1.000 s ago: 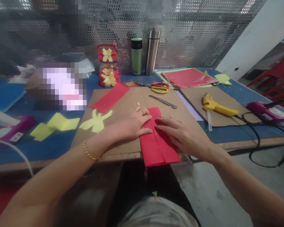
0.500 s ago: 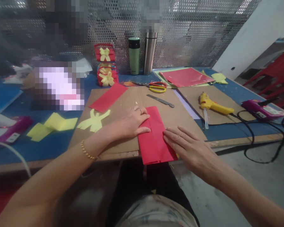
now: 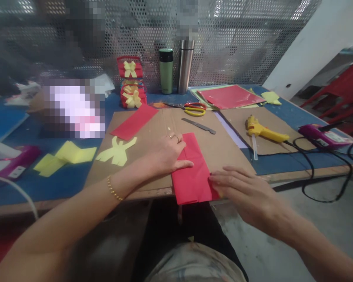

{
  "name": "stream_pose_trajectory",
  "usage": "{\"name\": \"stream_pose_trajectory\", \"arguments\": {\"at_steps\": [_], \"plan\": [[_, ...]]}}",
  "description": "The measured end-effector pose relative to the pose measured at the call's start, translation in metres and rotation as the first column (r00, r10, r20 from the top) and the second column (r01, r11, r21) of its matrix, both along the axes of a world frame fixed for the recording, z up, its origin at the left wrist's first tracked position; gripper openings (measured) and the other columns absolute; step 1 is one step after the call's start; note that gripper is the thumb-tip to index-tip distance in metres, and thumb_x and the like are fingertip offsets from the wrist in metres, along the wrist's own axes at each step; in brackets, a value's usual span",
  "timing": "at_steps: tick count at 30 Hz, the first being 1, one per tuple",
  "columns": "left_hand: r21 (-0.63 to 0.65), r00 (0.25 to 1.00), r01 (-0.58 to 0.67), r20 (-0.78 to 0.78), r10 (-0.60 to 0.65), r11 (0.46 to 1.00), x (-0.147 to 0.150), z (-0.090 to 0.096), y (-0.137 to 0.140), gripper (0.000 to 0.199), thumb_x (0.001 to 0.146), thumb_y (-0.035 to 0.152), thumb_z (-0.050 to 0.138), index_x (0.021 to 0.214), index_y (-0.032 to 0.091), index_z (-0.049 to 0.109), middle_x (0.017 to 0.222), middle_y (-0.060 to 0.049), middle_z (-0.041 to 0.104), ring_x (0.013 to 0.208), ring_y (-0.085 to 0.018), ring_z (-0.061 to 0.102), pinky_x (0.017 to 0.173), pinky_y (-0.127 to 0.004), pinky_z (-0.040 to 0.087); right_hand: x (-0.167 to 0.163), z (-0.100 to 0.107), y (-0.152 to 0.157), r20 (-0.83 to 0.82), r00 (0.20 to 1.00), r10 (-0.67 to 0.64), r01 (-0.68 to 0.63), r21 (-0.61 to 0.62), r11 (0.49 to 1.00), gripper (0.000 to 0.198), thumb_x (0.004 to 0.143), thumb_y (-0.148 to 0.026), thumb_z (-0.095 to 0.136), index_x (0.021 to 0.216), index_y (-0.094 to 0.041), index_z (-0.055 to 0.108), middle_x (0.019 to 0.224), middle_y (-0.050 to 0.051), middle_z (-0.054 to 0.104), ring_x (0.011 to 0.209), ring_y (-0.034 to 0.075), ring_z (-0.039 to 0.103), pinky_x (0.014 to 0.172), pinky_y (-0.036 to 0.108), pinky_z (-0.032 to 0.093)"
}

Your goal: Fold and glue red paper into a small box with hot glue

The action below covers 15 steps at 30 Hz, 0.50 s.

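A folded piece of red paper (image 3: 191, 180) lies on the cardboard sheet, its near end reaching over the table's front edge. Across its left side rests my left hand (image 3: 166, 152), fingers curled and thumb stretched over the paper, holding it down. My right hand (image 3: 238, 188) lies along the paper's lower right edge, fingers extended close together, fingertips touching it. A bit of yellow shows beneath those fingers. To the left of my left hand are a yellow paper bow cut-out (image 3: 117, 150) and a flat red paper strip (image 3: 134, 122).
Beyond the cardboard (image 3: 155, 182) are a metal blade (image 3: 198, 126), scissors (image 3: 195, 109), red bow-trimmed paper pieces (image 3: 131, 84) and two flasks (image 3: 166, 72). A yellow glue gun (image 3: 264, 131) with its cord lies right; yellow paper (image 3: 66, 154) lies left. Another person's blurred area is at upper left.
My right hand has slid slightly toward me and right along the paper's edge. My left thumb has stretched further over the paper, and its fingers have curled in more.
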State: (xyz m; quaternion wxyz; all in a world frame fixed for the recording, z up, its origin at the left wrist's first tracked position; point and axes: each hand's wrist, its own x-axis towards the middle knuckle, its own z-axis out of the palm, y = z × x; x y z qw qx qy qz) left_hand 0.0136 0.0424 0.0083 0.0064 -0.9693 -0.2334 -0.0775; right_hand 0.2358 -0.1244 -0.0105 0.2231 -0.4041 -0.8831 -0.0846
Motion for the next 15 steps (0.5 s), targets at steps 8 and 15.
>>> {"name": "stream_pose_trajectory", "arguments": {"at_steps": [8, 15], "plan": [[0.098, 0.999, 0.036, 0.031, -0.039, 0.995, -0.002, -0.010, 0.002, 0.056, 0.095, 0.060, 0.062, 0.112, 0.007, 0.069, 0.114, -0.018, 0.066, 0.106, -0.030, 0.059, 0.097, -0.044, 0.049, -0.002, 0.000, 0.097, -0.023, 0.998, -0.063, 0.062, -0.047, 0.997, 0.040, 0.097, -0.008, 0.044, 0.132, -0.011, 0.063, 0.129, 0.020, 0.072, 0.124, 0.030, 0.066, 0.105, 0.051, 0.053], [0.178, 1.000, 0.020, -0.014, -0.018, 0.984, -0.005, -0.011, -0.006, 0.060, 0.099, 0.059, 0.055, 0.119, 0.004, 0.067, 0.115, -0.019, 0.067, 0.105, -0.031, 0.060, 0.095, -0.043, 0.049, -0.007, -0.009, 0.111, 0.101, 0.989, -0.104, 0.117, -0.133, 0.984, 0.050, 0.094, -0.006, 0.042, 0.142, -0.011, 0.058, 0.148, 0.019, 0.061, 0.139, 0.027, 0.057, 0.118, 0.051, 0.041]]}}
